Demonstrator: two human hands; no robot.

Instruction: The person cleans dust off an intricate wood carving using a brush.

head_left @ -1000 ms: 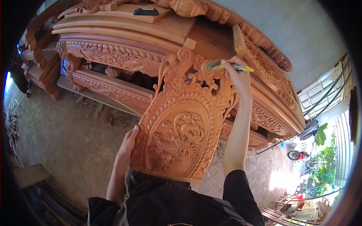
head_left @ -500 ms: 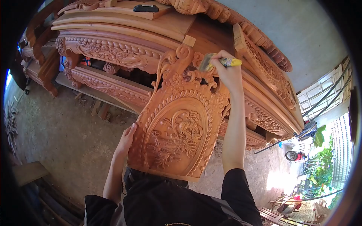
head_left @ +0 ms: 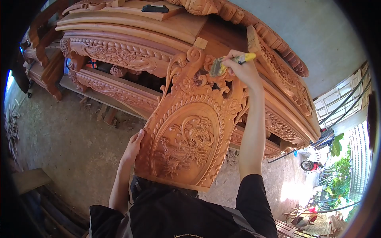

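A carved wooden panel with a dragon relief inside an oval border leans from my lap up against the carved furniture. My left hand grips the panel's left edge, fingers hidden behind it. In my right hand is a paintbrush with a yellow-tipped handle; its wide bristles are right at the openwork scrolls near the panel's top right corner. My fingers wrap round the brush near its ferrule.
A large carved wooden table stands ahead, bearing a small wood block, a black device and another carved panel. Wood scraps lie on the concrete floor. A motorbike and plants are outside at right.
My right hand and the brush have shifted slightly right, and the brush has turned so its bristles hang more downward. My left hand stays on the panel's edge.
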